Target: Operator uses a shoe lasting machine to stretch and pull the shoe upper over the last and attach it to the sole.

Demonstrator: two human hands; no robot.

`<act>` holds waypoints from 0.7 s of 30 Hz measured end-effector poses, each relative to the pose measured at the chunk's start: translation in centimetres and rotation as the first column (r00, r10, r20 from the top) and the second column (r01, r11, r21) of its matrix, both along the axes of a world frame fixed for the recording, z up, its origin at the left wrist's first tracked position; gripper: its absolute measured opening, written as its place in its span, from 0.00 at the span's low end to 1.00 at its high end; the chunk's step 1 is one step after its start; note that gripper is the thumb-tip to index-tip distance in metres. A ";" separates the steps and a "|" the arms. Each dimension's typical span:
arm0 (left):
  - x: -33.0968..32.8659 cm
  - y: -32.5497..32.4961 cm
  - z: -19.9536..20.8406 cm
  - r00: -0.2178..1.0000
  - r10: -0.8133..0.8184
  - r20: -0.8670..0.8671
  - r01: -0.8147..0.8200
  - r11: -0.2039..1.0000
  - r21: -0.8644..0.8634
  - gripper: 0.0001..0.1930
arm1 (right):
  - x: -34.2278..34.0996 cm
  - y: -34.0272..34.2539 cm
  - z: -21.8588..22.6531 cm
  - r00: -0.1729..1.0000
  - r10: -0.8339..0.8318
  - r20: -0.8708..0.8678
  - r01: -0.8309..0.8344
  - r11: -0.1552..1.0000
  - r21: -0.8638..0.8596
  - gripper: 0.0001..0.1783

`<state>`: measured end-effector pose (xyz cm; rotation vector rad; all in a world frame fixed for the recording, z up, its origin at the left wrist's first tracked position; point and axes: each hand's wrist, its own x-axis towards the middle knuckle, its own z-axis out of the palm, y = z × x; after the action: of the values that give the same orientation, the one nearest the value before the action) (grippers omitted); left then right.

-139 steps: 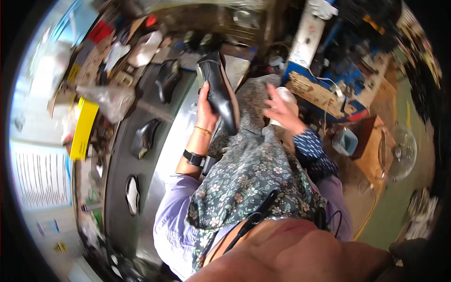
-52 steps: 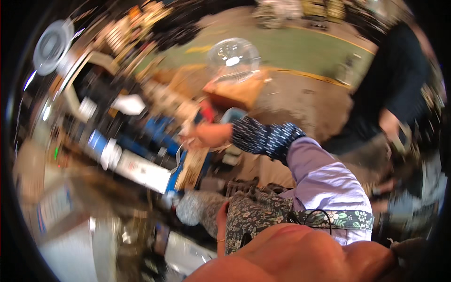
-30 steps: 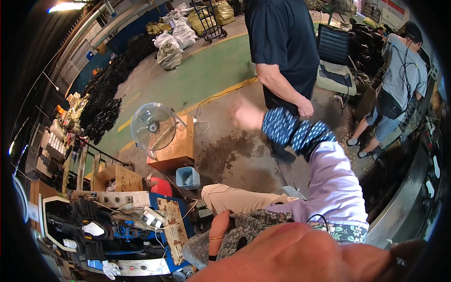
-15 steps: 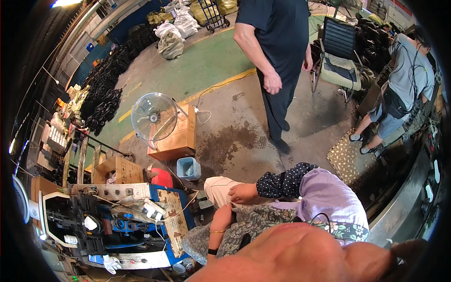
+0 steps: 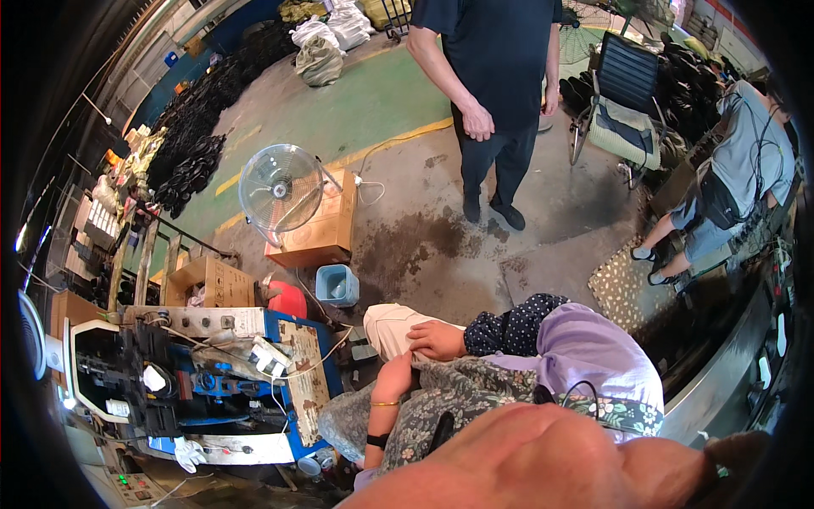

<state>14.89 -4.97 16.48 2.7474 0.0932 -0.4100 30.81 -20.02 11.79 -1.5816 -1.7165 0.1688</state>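
My right hand (image 5: 436, 339), below a dark polka-dot sleeve (image 5: 509, 329), lies with fingers stretched over the cream cloth (image 5: 392, 332) on my lap. Close by, my left hand (image 5: 393, 379) is drawn together, its fingertips near those of the right. What it may hold is hidden. That wrist carries a gold bangle (image 5: 385, 404) and a black band (image 5: 377, 440). A floral apron (image 5: 475, 386) covers my body beside both hands, over light purple clothing (image 5: 593, 348).
At left stands a blue-framed machine (image 5: 229, 394) with a worn board (image 5: 305, 382) and a white glove (image 5: 188, 455). Beyond are a blue bucket (image 5: 337, 286) and a fan (image 5: 281, 188) near a carton (image 5: 326, 225). A person in black (image 5: 500, 93) faces me; another (image 5: 742, 170) bends at right.
The person in black has stepped farther from me, both feet now showing. My right fingers lie flatter on the cream cloth. The view has shifted slightly.
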 end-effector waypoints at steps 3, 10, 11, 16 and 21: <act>-0.1 -0.2 0.2 0.999 0.030 0.022 -0.030 0.999 -0.012 0.15 | 0.0 -0.1 0.2 1.000 0.011 0.016 -0.011 0.999 0.043 0.11; -0.8 -0.7 0.6 0.999 0.036 0.038 -0.036 0.999 0.003 0.15 | -0.3 0.1 0.6 0.999 -0.010 0.043 0.011 1.000 -0.014 0.12; -0.9 -0.8 0.6 0.997 0.067 0.025 -0.066 0.998 -0.017 0.15 | -0.3 0.0 0.7 0.999 0.004 0.052 -0.004 1.000 0.003 0.12; -1.5 -0.8 0.4 0.992 0.081 0.095 -0.075 0.995 -0.061 0.18 | -0.5 -0.1 0.9 0.999 0.009 0.048 -0.008 1.000 -0.015 0.12; -1.7 -0.9 0.9 0.994 0.108 0.017 -0.107 0.994 -0.036 0.20 | -0.7 0.0 1.2 0.999 0.031 0.035 -0.030 1.000 -0.006 0.11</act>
<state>13.17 -5.82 17.37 2.6965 0.2262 -0.3532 30.13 -20.06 12.99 -1.5715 -1.7692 0.1622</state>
